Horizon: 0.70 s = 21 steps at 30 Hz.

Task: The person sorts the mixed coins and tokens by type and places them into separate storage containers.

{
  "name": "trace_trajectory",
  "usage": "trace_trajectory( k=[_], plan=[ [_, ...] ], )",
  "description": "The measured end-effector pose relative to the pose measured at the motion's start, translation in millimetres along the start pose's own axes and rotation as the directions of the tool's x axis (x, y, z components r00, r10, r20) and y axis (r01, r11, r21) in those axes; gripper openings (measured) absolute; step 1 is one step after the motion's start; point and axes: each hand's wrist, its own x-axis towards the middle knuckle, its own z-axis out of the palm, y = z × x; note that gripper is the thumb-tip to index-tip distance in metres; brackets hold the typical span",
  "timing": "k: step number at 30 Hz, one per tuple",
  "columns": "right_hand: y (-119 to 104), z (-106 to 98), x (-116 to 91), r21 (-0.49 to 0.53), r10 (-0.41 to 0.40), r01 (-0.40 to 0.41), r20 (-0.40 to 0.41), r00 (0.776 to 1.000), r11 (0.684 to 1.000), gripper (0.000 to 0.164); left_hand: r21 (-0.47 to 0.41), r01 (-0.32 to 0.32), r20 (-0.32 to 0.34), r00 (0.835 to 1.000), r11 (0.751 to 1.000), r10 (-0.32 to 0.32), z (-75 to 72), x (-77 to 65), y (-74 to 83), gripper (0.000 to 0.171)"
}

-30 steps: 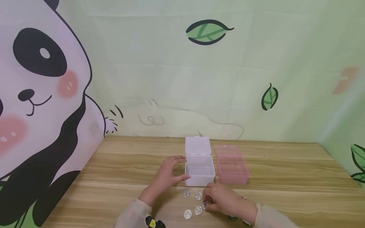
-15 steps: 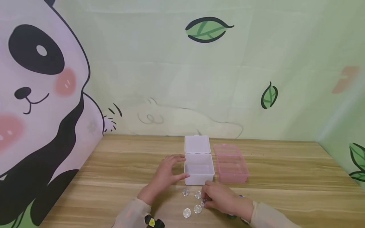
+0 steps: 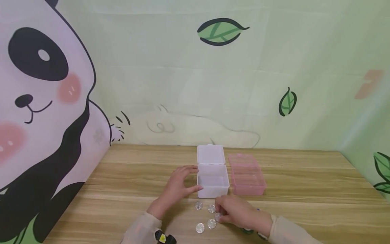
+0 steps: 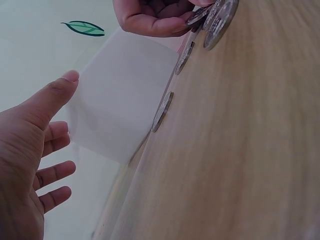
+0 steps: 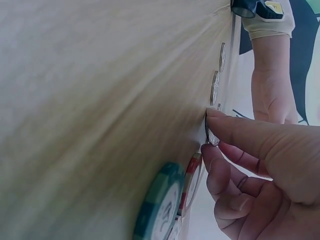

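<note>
In the head view my left hand [image 3: 176, 184] is at the left side of an opened white plastic box [image 3: 212, 192], thumb and fingertips at its rim. Its fingers are loosely spread in the left wrist view. My right hand [image 3: 236, 211] is low over the wooden table in front of the box. Between its thumb and a finger it pinches a silver coin [image 5: 213, 137]. Several other silver coins lie flat to the left of that hand, such as one coin [image 3: 199, 228] nearest the front and another coin [image 3: 198, 205] by the box.
Right of the white box stands an open translucent pink box [image 3: 249, 189]. Poker chips, among them a green chip [image 5: 161, 205] and a red one [image 5: 192, 180], lie partly hidden beneath my right forearm. A panda-printed cloth [image 3: 152, 67] closes off the table's back.
Both hands stay nearly in place; the right fingers shift slightly at the coin. The whole head view has moved a little.
</note>
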Motion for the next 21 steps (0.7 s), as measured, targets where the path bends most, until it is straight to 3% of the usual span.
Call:
trace_trajectory(
  k=[21],
  plan=[
    [1, -19, -4, 0.267, 0.022, -0.025, 0.015, 1.000, 0.963, 0.013, 0.009, 0.001, -0.003, 1.000, 1.000, -0.001, 1.7, 0.2, -1.7, 0.054]
  ],
)
